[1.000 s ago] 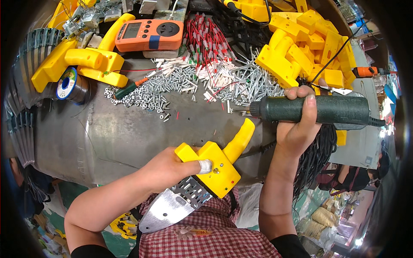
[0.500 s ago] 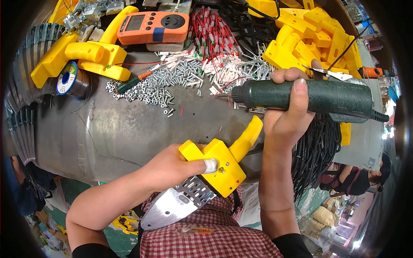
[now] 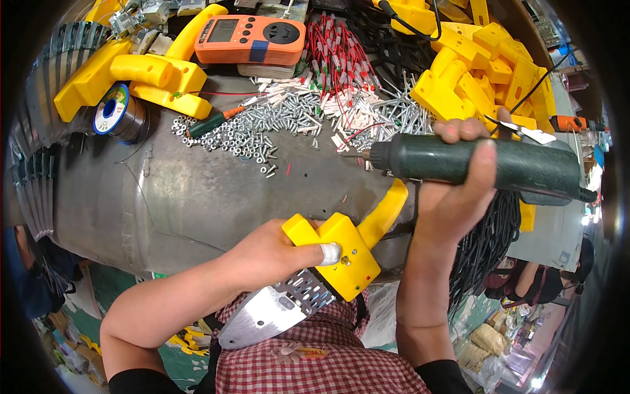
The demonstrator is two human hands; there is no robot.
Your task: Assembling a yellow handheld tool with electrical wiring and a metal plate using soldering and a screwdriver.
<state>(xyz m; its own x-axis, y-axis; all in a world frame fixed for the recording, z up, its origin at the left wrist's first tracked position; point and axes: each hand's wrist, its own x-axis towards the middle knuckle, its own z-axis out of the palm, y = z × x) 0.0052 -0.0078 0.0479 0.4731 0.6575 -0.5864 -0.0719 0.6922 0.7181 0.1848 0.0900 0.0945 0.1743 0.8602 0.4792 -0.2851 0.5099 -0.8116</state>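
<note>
My left hand (image 3: 266,255) is closed around a yellow plastic tool body (image 3: 351,262) with a curved yellow handle (image 3: 387,213); its thumb, with a white covering at the tip, presses the housing beside a screw. A slotted, pointed metal plate (image 3: 275,312) extends from that body toward my apron. Up and to the right, my right hand (image 3: 456,177) grips a dark green electric screwdriver (image 3: 446,157), its bit pointing left, above and apart from the yellow body. Near the right hand's fingers is a small silver cutter-like tool (image 3: 535,135); whether those fingers hold it is unclear.
Screws and nuts (image 3: 275,118) lie scattered on the metal bench (image 3: 197,190), with red wires (image 3: 338,52) behind. Yellow housings (image 3: 485,59) are heaped at the far right. An orange meter (image 3: 252,41), a solder spool (image 3: 118,115) and black cables (image 3: 485,243) surround the work area.
The view has shifted slightly, so bench items sit a little farther right. My right hand has brought the screwdriver slightly lower, toward me. The left hand keeps its hold on the yellow tool body.
</note>
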